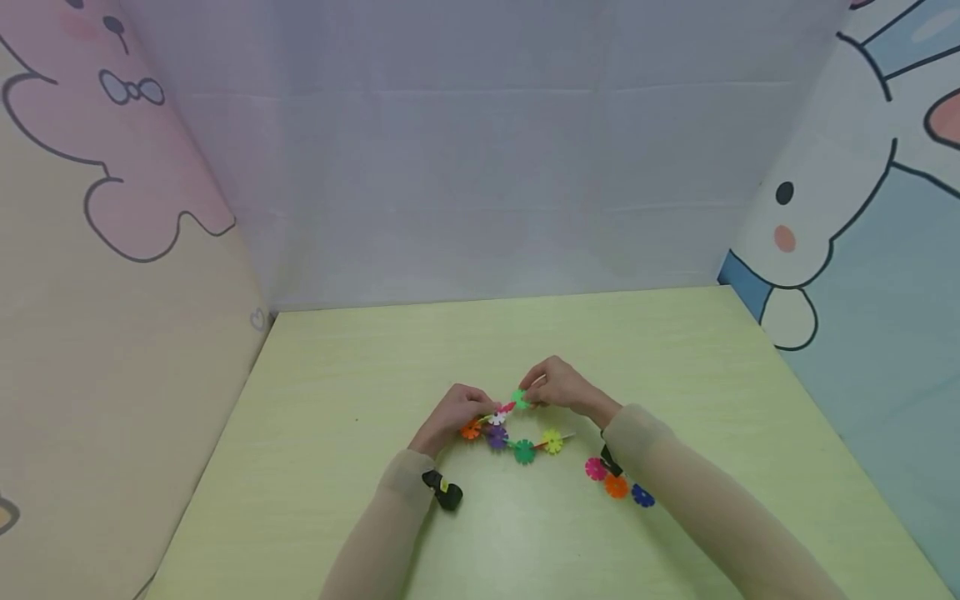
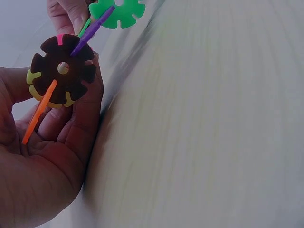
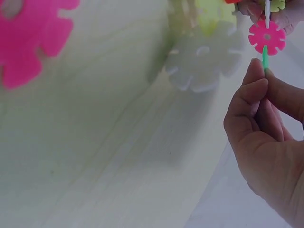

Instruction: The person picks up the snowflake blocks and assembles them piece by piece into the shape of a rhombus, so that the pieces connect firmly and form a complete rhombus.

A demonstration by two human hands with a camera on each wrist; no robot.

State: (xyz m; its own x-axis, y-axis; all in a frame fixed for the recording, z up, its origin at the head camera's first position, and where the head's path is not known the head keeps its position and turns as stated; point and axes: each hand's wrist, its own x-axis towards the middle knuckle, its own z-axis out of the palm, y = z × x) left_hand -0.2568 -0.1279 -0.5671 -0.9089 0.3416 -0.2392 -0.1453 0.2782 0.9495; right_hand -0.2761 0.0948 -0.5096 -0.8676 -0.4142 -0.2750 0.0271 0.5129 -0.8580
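Note:
Both hands hold a chain of slotted plastic snowflake discs over the table. My right hand [image 1: 558,385] pinches a bright green disc [image 1: 519,399] between thumb and fingertips. That disc, edge-on in the right wrist view, meets a slot of a pink disc [image 3: 256,32]. My left hand [image 1: 459,410] grips the chain beside the white disc [image 1: 497,418]. Along the nearer side of the chain run an orange disc [image 1: 471,430], a purple disc [image 1: 497,437], a darker green disc [image 1: 524,452] and a yellow disc [image 1: 552,441]. At its right end a whitish disc [image 3: 183,64] juts out.
By the right forearm lie a loose pink disc [image 1: 596,469], an orange disc [image 1: 617,487] and a blue disc [image 1: 642,496]. The pale wooden table [image 1: 337,358] ends at a plain curtain [image 1: 480,167] behind, with cartoon-printed panels on both sides.

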